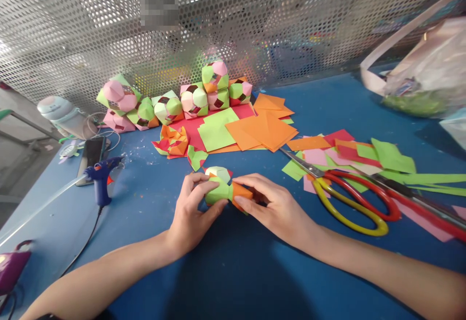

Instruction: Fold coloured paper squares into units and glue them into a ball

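Between my two hands is a folded paper ball (219, 192) in green, orange and pale green, low over the blue table. My left hand (194, 203) grips its green side, thumb below and fingers over the top. On the orange side, my right hand (265, 198) pinches the paper between thumb and fingers. Just beyond lie a small folded green paper piece (197, 158) and a cluster of folded orange and red pieces (171, 141). Farther back, finished-looking paper balls (194, 101) stand in a row, some stacked.
Green sheets (217, 130) and orange sheets (267, 130) lie behind my hands. Yellow-and-red-handled scissors (349, 203) rest among paper scraps (349, 155) at right. A blue glue gun (102, 181), phone (91, 155) and bottle (61, 113) are left. A perforated metal panel (233, 28) backs the table.
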A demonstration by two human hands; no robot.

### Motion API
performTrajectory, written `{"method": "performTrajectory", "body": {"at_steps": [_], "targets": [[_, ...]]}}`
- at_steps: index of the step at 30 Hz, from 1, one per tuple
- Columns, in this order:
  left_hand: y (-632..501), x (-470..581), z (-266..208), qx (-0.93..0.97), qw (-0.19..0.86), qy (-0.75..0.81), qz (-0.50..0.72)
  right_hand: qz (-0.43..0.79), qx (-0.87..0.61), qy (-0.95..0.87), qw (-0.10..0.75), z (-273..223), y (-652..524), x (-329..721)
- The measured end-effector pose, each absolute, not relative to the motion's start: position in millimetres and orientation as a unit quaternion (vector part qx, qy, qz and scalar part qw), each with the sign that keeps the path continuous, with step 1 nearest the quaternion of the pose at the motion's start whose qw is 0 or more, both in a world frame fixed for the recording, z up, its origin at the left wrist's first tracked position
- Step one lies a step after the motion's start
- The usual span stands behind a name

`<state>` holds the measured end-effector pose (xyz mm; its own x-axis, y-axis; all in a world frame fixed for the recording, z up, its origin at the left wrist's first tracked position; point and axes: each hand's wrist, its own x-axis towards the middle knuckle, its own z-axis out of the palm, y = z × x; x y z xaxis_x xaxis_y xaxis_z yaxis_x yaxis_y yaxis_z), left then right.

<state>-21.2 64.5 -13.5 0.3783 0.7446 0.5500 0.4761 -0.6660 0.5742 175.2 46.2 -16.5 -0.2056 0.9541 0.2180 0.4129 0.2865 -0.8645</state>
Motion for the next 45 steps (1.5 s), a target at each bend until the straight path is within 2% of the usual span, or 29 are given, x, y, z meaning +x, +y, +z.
{"method": "performTrajectory", "body": {"at_steps": [6,14,21,34,41,45], "targets": [[64,-23,-12,0.808,0.167,0.389,0.409,0.343,-0.464,-0.699,0.422,-23,47,179],[60,-23,-12,0.810,0.192,0.372,0.411,0.228,-0.409,-0.750,0.468,-25,48,177],[56,-27,-8,0.804,0.256,0.361,0.396,0.208,-0.407,-0.751,0.476,-28,46,180],[50,-28,-8,0.811,0.283,0.382,0.340,0.233,-0.435,-0.766,0.411,-29,39,181],[52,-33,-4,0.816,0.304,0.395,0.292,0.185,-0.465,-0.791,0.353,-26,39,182],[60,-38,1,0.800,0.307,0.424,0.292,0.176,-0.475,-0.789,0.348,-22,42,190]]}}
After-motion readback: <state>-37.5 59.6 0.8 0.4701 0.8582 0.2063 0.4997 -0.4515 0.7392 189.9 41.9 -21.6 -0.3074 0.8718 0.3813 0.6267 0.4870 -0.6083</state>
